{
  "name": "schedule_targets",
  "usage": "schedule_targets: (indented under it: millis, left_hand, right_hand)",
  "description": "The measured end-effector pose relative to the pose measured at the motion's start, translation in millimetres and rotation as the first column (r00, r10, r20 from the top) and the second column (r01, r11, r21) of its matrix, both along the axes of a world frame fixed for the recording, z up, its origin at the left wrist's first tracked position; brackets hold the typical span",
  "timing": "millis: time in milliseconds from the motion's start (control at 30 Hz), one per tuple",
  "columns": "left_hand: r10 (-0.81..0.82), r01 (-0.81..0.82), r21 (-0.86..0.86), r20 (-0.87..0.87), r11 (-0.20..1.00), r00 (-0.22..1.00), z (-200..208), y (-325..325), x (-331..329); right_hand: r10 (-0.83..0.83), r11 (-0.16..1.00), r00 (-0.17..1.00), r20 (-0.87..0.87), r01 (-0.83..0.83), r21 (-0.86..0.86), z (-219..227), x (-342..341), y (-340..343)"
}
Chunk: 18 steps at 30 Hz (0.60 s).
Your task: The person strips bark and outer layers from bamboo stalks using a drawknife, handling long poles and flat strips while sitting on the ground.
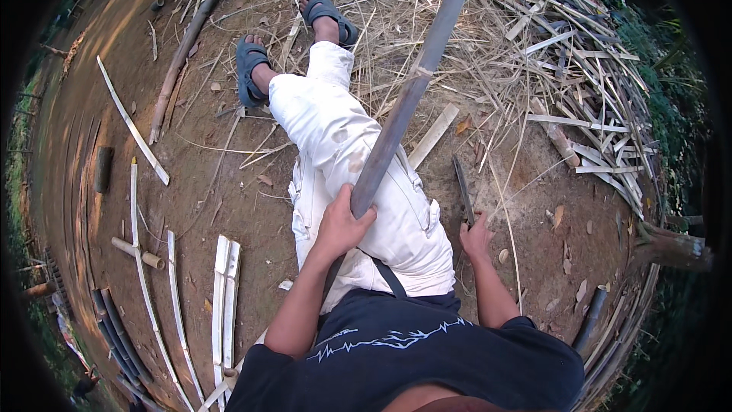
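Note:
A long dark bamboo piece (409, 95) slants across my white trousers, running from my lap up past the far edge of the view. Near its lower end, my left hand (343, 223) is closed round it, thumb on the upper side. My right hand (476, 236) is beside my right thigh, wrapped round the handle of a long knife (462, 183). The dark blade points away from me, low over the soil and apart from the bamboo. The fingers hide most of the knife's handle.
Split strips and shavings (579, 69) are heaped at the far right. A pale flat slat (433, 136) lies just beyond the knife. On the left are split bamboo lengths (221, 297), a short bamboo tube (137, 252) and a long pole (183, 53). A stump (671, 247) stands at the right.

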State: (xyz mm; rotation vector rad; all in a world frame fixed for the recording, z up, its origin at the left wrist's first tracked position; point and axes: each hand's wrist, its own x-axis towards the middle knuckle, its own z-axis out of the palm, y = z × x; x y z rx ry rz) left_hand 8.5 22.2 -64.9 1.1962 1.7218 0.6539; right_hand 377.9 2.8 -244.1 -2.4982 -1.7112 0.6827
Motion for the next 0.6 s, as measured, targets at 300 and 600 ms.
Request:
schedule_targets:
  millis: [300, 600]
  left_hand:
    - [-0.011, 0.016, -0.077, 0.069, 0.997, 0.998, 0, 2, -7]
    - [0.143, -0.022, -0.253, 0.469, 0.967, 0.871, -1, -25, -15]
  right_hand:
    - [0.537, 0.726, 0.808, -0.242, -0.297, 0.62, 148, -76, 47]
    - [0.906, 0.035, 0.218, 0.363, -0.892, 0.45, 219, -121, 99]
